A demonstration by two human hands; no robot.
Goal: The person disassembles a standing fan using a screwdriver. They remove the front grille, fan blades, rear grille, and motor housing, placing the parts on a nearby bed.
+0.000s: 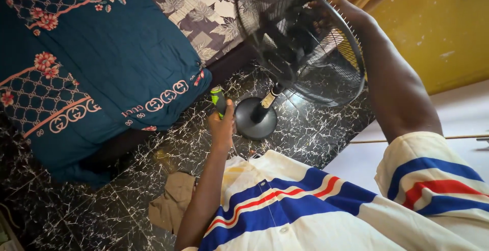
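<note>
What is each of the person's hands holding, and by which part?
Left hand: green-and-black screwdriver, gripped by its handle. Right hand: round black wire-cage fan, held at the cage's upper rim.

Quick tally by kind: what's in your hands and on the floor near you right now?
Fans: 1, right hand on its cage
Screwdrivers: 1, in left hand
Tan cloths: 1, on floor
Total: 3

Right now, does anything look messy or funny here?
Yes. A crumpled tan cloth lies loose on the black floor. The fan leans sideways on its stand, with the right hand on its cage. The left hand grips a green-handled tool.
</note>
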